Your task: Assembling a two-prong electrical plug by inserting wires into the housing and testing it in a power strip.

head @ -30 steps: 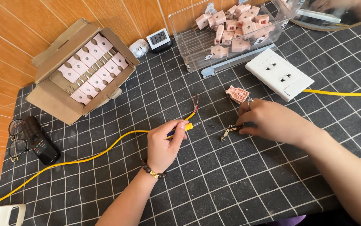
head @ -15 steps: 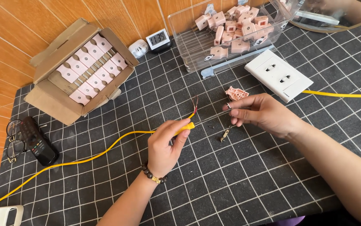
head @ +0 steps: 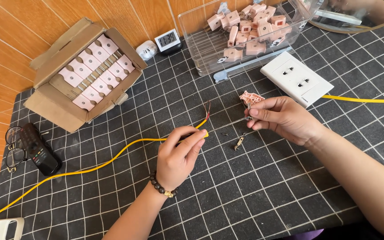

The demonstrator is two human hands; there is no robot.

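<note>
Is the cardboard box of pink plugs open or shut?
Open. The cardboard box has its flaps folded outward, with rows of pink plugs showing inside.

- The yellow cable point(head: 112, 156) has a smooth plastic sheath; bare copper strands point(head: 207, 109) show at its tip.
- The pink plug shell point(head: 250, 98) is matt plastic.
- The small prong point(head: 239, 142) is shiny metal.
- The box point(head: 54, 104) is rough brown cardboard.
- The worktop point(head: 263, 195) has a matt black gridded mat.
- The bin point(head: 201, 40) is clear glossy plastic.

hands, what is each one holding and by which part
The left hand pinches the yellow cable just behind its stripped end. The right hand holds a small metal part at its fingertips, beside the pink plug shell.
</note>
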